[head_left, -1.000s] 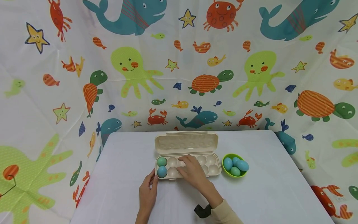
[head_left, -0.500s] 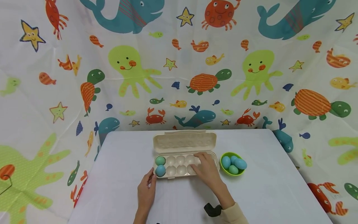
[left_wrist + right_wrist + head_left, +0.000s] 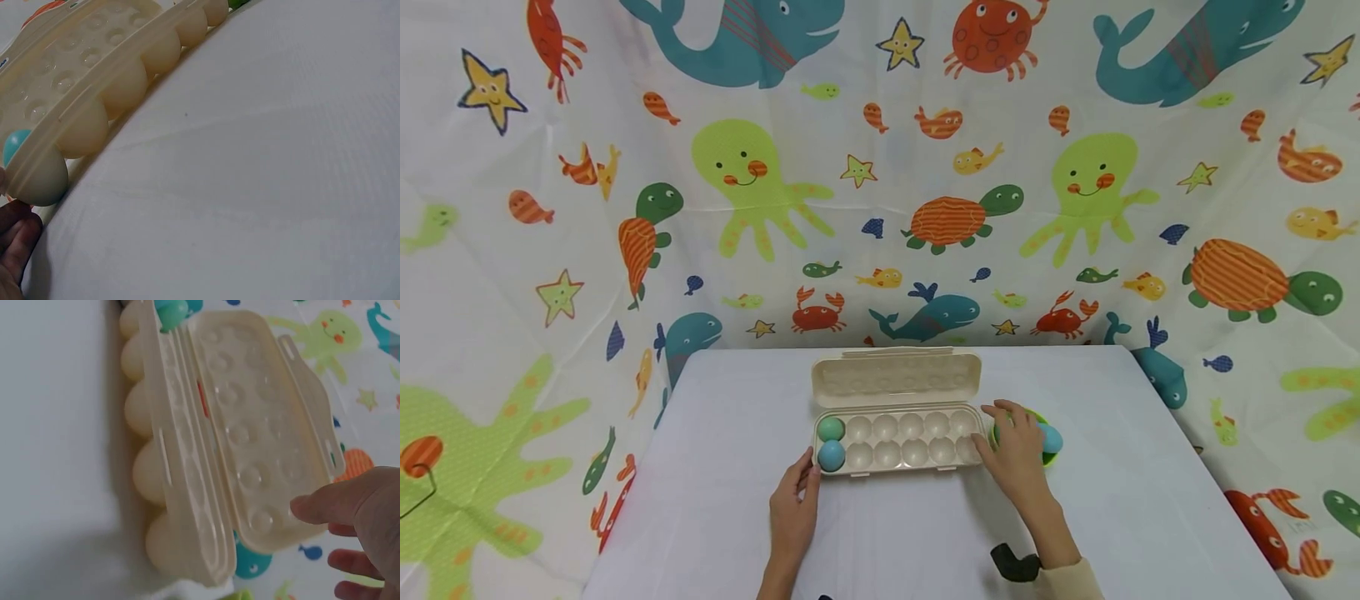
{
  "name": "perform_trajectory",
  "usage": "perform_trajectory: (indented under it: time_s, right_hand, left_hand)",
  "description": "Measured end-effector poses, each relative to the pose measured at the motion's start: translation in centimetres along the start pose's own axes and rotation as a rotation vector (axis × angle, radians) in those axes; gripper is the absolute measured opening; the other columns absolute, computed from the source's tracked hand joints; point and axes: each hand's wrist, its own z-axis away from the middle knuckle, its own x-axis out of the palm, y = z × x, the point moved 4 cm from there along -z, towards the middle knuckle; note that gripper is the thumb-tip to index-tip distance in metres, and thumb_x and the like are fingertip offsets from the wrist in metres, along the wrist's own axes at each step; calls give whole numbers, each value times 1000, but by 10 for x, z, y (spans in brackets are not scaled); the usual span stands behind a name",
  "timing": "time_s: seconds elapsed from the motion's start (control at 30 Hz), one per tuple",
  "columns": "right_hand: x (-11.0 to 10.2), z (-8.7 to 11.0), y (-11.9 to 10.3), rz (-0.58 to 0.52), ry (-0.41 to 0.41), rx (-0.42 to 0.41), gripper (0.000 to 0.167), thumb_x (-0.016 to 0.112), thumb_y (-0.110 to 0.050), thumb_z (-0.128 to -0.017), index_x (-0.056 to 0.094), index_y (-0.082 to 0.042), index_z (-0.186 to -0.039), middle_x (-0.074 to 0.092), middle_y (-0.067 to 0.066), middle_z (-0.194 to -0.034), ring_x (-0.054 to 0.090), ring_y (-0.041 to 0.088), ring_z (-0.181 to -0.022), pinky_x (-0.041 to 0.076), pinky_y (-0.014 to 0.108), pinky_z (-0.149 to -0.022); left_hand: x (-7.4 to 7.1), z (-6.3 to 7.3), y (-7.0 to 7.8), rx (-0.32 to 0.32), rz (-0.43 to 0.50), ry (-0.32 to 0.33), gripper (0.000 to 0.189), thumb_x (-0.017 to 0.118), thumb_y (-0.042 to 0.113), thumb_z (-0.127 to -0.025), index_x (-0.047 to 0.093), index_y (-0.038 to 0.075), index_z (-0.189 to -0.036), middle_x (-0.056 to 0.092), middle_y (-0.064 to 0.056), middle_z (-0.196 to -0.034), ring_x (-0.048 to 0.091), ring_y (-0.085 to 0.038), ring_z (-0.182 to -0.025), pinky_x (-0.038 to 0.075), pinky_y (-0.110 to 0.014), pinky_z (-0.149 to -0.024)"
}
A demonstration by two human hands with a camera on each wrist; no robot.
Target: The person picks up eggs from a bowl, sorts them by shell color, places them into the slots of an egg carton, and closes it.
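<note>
A cream egg carton lies with its lid folded back. Its leftmost column holds a green egg behind a blue egg; the other cups show bare. My left hand holds the carton's left front corner, with its fingers below the end cup in the left wrist view. Over the lime-green bowl at the carton's right is my right hand, fingers spread and holding nothing. It hides much of the bowl, though a blue egg shows beside it.
A white cloth covers the table. Behind it hangs a curtain printed with sea animals. A black strap-like piece sits near my right wrist.
My right hand has moved right, from above the carton's middle cups to the bowl. My left hand stays at the carton's corner, and the eggs in the carton have not moved.
</note>
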Motion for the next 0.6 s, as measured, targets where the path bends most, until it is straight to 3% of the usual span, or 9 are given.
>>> perform_trajectory:
  time_s: [0.23,0.43,0.6]
  right_hand:
    - [-16,4,26,-4,-25,140,39,76,-10,-83,66,0,-119,50,26,-135,38,49,-123,32,66,-90]
    - [-21,9,43,14,-80,267,41,68,-12,-89,60,4,-126,39,32,-145,29,54,-132,29,71,-95]
    - [-21,14,54,30,-145,325,45,57,-10,-90,55,5,-132,36,35,-147,31,56,-131,33,73,-95]
  left_hand:
    - [0,-1,1,-20,0,-12,35,63,15,-99,63,6,-133,69,-8,-130,70,-12,-101,49,-2,-84]
    - [1,-1,-1,-7,11,-9,35,65,16,-99,64,8,-133,69,-5,-130,68,-5,-100,49,-1,-84]
    - [1,-1,-1,-6,0,-13,36,64,16,-99,63,8,-134,68,-5,-131,68,-5,-102,48,0,-85]
